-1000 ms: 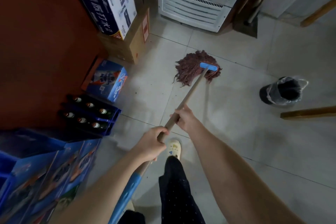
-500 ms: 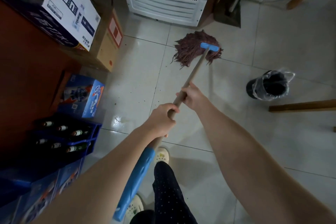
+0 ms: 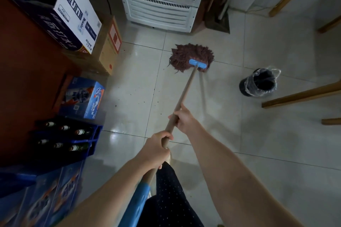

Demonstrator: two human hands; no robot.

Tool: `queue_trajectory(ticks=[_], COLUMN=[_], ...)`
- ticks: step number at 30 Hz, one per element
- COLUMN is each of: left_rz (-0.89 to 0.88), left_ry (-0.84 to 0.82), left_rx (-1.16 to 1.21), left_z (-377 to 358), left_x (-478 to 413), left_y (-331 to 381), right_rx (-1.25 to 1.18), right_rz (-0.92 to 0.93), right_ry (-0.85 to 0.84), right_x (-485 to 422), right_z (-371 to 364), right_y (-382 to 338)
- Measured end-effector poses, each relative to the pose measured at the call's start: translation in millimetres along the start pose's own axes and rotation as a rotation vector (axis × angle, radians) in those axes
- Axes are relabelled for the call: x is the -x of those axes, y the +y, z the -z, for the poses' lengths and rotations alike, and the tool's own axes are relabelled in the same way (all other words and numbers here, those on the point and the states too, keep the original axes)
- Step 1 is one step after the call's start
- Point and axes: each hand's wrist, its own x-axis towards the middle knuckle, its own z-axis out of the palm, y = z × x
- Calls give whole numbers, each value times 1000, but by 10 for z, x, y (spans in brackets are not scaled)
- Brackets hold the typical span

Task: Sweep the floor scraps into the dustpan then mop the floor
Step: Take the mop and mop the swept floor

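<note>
A mop with a brown string head [image 3: 190, 55] and a blue clamp [image 3: 197, 63] lies on the pale tiled floor [image 3: 276, 143] in front of a white fridge. Its wooden handle [image 3: 184, 94] runs back toward me. My right hand [image 3: 184, 120] grips the handle further down the shaft. My left hand [image 3: 156, 150] grips it closer to me, just above the blue end sleeve [image 3: 136, 202]. Small dark scraps [image 3: 136, 103] dot the tiles left of the handle. No dustpan is in view.
A white fridge [image 3: 158, 11] stands ahead. Stacked cardboard boxes [image 3: 77, 18], a blue carton [image 3: 84, 97] and a blue bottle crate [image 3: 68, 138] line the left side. A black bin with a plastic liner [image 3: 258, 83] sits right, near wooden furniture legs [image 3: 302, 96].
The mop head has slid forward and a little right, toward the fridge. Both hands keep their grip on the handle, and my view has tipped up.
</note>
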Motion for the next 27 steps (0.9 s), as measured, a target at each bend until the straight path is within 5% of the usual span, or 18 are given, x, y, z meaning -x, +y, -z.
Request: queue_trajectory(ticks=[13,27], left_rz=[-56,-94], left_ry=[-126,-160], left_rx=[-105,-209], left_z=[-346,-671], left_x=[919,83], left_y=[-806,236], right_rx=[-98,-109], right_rz=[-26,-47], right_ry=[83,87], right_x=[777,92], right_z=[330,1106], right_y=[1228,276])
